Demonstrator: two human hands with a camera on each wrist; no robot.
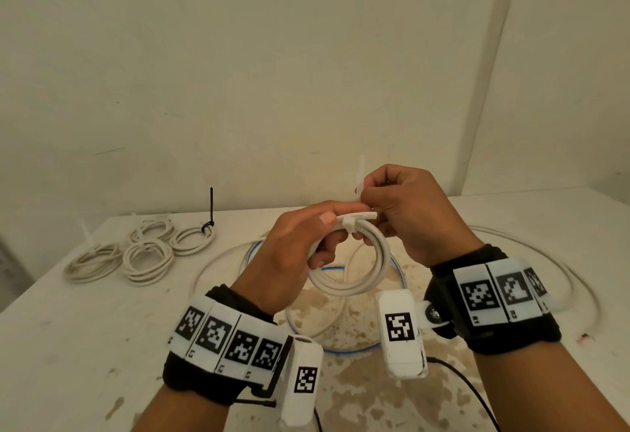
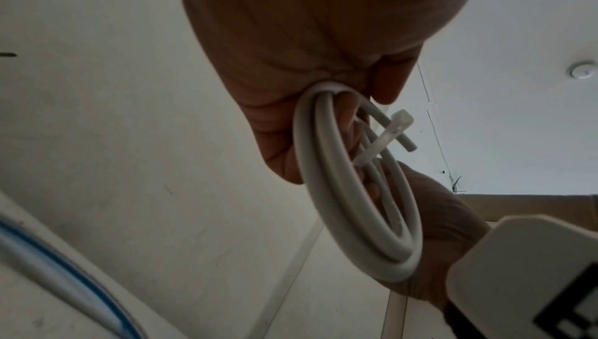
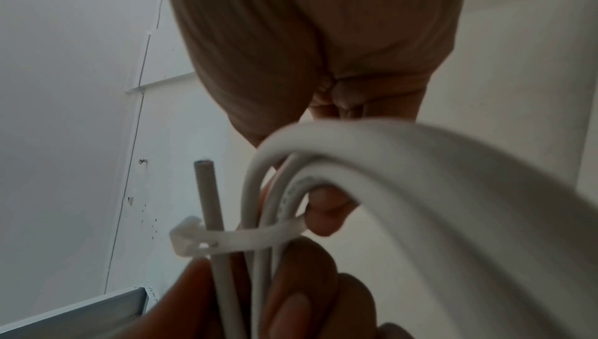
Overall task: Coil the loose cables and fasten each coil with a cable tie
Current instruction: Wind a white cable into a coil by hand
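My left hand (image 1: 293, 244) holds the white coil (image 1: 351, 261) upright above the near middle of the table (image 1: 85, 329), fingers curled through the ring and thumb pressed on top. The cable looks springy and fairly stiff; I judge the turns would fan apart if I slackened, so the hold belongs right at the bundle beside the tie (image 3: 239, 238), where the cut end (image 3: 207, 191) is trapped. The coil seems light, with a smooth and probably slippery jacket. My right hand (image 1: 409, 213) pinches the tie's tail above the coil; the strap is looped round the turns through its head, not yet snug. A thin strap should be pulled straight, not twisted. Loose cable (image 1: 218, 261) lies below. Far left, four finished coils (image 1: 146, 257) rest together.
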